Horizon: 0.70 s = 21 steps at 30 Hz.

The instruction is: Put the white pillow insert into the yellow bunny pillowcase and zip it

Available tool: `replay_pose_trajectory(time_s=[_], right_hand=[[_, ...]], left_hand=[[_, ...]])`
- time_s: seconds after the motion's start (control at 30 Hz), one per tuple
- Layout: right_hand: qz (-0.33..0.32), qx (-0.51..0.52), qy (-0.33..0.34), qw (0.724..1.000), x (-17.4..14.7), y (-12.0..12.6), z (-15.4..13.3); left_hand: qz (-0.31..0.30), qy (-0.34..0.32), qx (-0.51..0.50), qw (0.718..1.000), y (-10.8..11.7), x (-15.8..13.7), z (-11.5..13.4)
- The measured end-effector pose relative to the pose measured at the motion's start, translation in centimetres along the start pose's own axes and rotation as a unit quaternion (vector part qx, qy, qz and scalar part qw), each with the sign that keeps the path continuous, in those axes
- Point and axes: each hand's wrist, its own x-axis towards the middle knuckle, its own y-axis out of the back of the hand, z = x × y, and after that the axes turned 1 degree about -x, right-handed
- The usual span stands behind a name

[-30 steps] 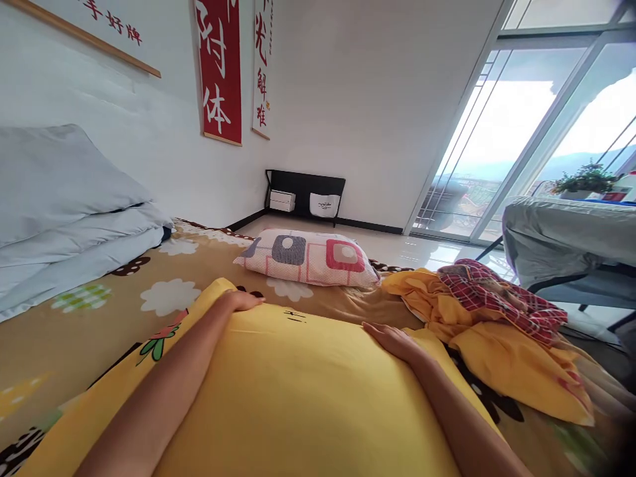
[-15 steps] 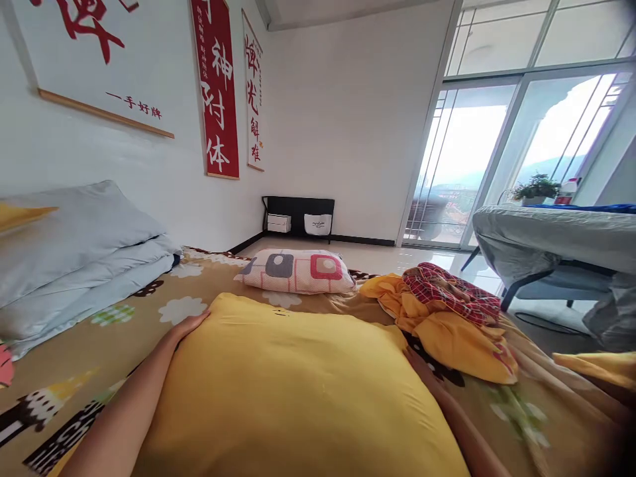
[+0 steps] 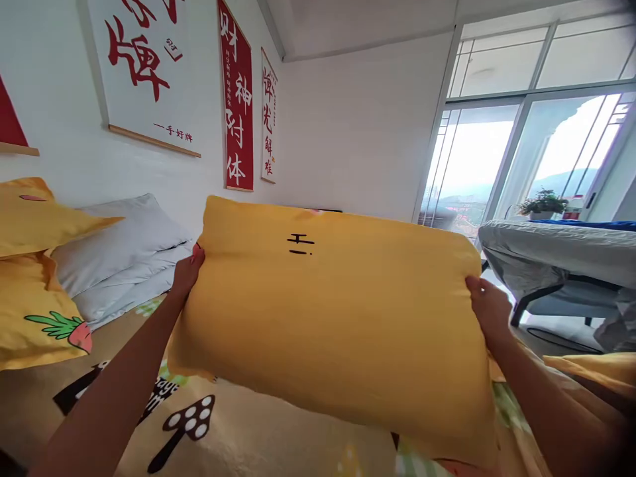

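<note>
A plump yellow pillow [image 3: 328, 311] with small black markings near its upper edge is held up before me, above the bed. My left hand [image 3: 189, 266] is closed on its left side, fingers curled around the edge. On the opposite side my right hand [image 3: 489, 305] pinches the right edge below the upper corner. The pillow's face hangs tilted, and its lower edge is close over the patterned bed sheet [image 3: 278, 411]. Whether that edge touches the sheet I cannot tell.
Yellow pillows with carrot prints [image 3: 47, 318] and grey-white pillows [image 3: 124, 245] lie at the left by the wall. Scrolls [image 3: 238, 112] hang above. At the right stand a covered table [image 3: 556, 242] and a chair [image 3: 571, 301], before a glass sliding door [image 3: 470, 159].
The yellow pillow has been lifted from the bed and tipped up towards upright. Both hands have risen and now grip its side edges. My view has tilted upward and turned a little left.
</note>
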Motion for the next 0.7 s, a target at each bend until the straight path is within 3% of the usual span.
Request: replay_pose_trajectory(time_s=[0.07,0.2,0.33,0.47,0.6,0.7], right_hand=[[-0.006,0.006,0.008,1.000,0.5,2.1,-0.7],[0.052,0.019,-0.023,0.998,0.7,4.9,-2.8],[0.007,-0.033,-0.019,0.999,1.9,6.2,-4.5],[-0.058,-0.100,-0.036,0.993,2.9,5.4,-4.9],[-0.139,-0.130,-0.033,0.981,2.7,2.4,-3.6],[-0.154,-0.150,-0.045,0.976,2.8,-0.5,-3.4]], left_hand=[[0.037,-0.017,-0.018,0.999,2.3,-0.5,0.8],[0.079,-0.022,-0.078,0.994,5.0,-2.4,0.6],[0.116,-0.007,-0.106,0.988,5.7,-2.8,-0.2],[0.118,-0.008,-0.061,0.991,4.8,-1.2,-1.4],[0.024,-0.008,0.149,0.989,1.8,-0.1,-4.4],[-0.019,0.012,0.198,0.980,-1.1,0.1,-5.7]])
